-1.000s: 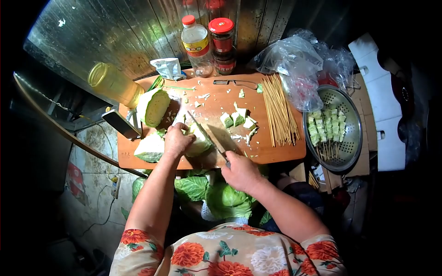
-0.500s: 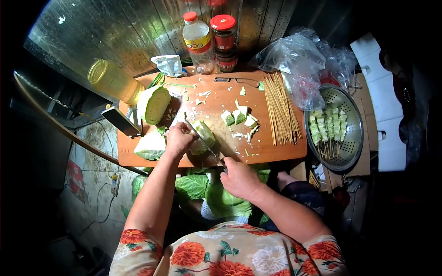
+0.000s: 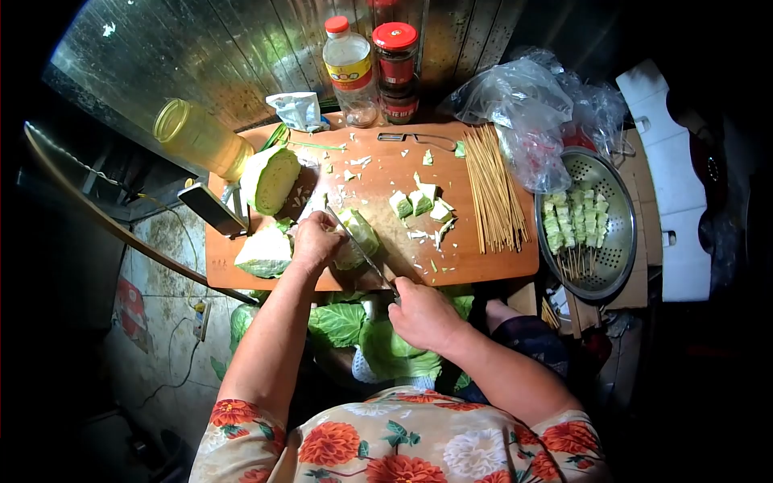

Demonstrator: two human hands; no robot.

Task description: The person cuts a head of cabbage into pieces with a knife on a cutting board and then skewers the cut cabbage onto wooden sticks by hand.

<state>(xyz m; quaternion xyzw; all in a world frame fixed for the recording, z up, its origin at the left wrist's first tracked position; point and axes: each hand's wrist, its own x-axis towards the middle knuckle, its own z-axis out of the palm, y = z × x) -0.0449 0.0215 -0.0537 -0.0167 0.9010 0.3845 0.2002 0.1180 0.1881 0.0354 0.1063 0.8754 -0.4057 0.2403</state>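
My right hand (image 3: 425, 314) grips a knife (image 3: 364, 253) by its handle. The blade slants up and left across a cabbage piece (image 3: 360, 237) near the front edge of the wooden board (image 3: 306, 279). On the blade's left side, my left hand (image 3: 316, 240) holds that piece with bent fingers; its fingertips are partly hidden. Left of it lies another cabbage wedge (image 3: 264, 253). A larger cut cabbage (image 3: 272, 181) rests farther back. Several cut cabbage chunks (image 3: 422, 203) and shreds are right of the blade.
Wooden skewers (image 3: 496, 193) lie at the board's right. Beyond, a metal colander (image 3: 616, 262) holds several skewers of cabbage. A propped phone (image 3: 211, 209) and yellowish jar (image 3: 201, 141) stand left. A bottle (image 3: 352, 76), stacked red-lidded jars (image 3: 395, 68), and plastic bags (image 3: 519, 101) line the back.
The view shifts very slightly. Both hands, the knife and the cabbage piece stay in nearly the same place.
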